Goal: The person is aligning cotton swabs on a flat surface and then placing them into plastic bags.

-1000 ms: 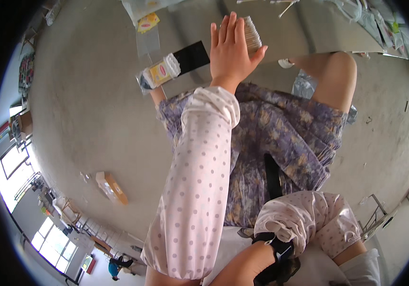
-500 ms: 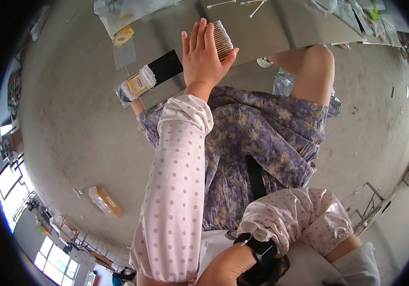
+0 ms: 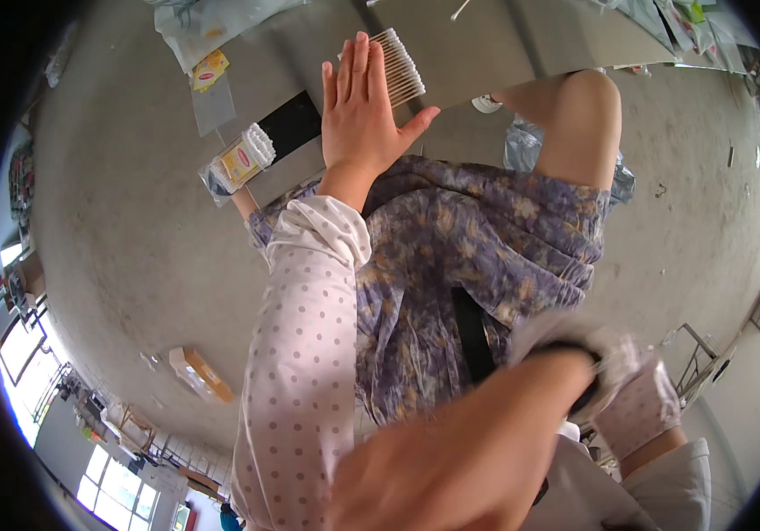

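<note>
My left hand [image 3: 362, 119] lies flat, fingers stretched out, over the left part of a row of cotton swabs [image 3: 405, 71]. The swabs rest side by side on the grey metal table [image 3: 486, 53], their white tips showing to the right of my fingers. Down in front of my body, my right hand [image 3: 424, 460] is smeared by motion and well away from the table. Its fingers cannot be made out. Left of my left hand is a clear pack of cotton swabs [image 3: 243, 161] with a yellow label, at the near end of a black flat strip [image 3: 291, 126].
Yellow cards [image 3: 210, 69] and a clear plastic sleeve [image 3: 214, 109] lie at the table's left end, below a translucent bag [image 3: 194, 31]. A loose swab [image 3: 460, 10] is at the far edge. More plastic packaging [image 3: 659, 26] sits at the right end. A cardboard box [image 3: 200, 374] stands on the floor.
My right hand has swung out from near my body and blurs across the lower middle. The left hand stays on the swabs, with more of the row uncovered. The view has shifted slightly.
</note>
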A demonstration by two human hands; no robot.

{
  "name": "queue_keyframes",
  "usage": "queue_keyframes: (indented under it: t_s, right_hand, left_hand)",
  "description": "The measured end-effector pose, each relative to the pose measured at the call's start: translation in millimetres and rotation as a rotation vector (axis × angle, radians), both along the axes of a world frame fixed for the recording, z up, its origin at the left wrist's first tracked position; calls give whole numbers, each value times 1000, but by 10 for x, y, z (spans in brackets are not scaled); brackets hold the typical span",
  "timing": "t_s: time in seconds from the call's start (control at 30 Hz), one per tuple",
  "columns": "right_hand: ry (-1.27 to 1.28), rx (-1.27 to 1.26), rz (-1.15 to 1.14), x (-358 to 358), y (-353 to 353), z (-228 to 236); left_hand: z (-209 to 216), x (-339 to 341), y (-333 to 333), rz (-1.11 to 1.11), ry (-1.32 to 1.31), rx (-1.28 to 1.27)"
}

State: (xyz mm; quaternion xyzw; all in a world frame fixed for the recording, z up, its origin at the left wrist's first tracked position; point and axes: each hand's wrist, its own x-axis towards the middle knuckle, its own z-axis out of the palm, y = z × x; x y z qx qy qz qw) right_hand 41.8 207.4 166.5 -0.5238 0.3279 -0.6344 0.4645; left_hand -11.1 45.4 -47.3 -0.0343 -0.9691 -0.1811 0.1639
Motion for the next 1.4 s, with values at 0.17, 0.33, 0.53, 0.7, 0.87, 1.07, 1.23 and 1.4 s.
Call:
queue_keyframes:
  t_s: [0.17,0.33,0.53,0.7,0.87,1.07,1.23,1.4]
  right_hand:
    - [604,590,-1007,-690,70,-851]
    - [524,670,-1291,-1333,108,-1509]
    - [514,452,-1309,-1290,-93,-2010]
    - [653,398,-1261,-1346,-88,-2001]
    - [776,375,-1241,-1341,-118,-2050]
    - [822,352,-1266,-1370,-116,-2034]
    - [812,348,-1264,-1370,-119,-2012]
    - [801,361,-1258,-1338,-92,-2032]
  left_hand:
    - [5,140,-179,7,-58,-97]
    - [34,45,-129,4,-82,-139]
    - [103,118,-124,35,-184,-209]
    - [162,121,-106,36,-219,-204]
    - [153,125,-136,38,-226,-203]
    - [147,116,-104,30,-245,-220]
    - [167,91,-119,42,-252,-226]
    - [170,123,-90,37,-277,-224]
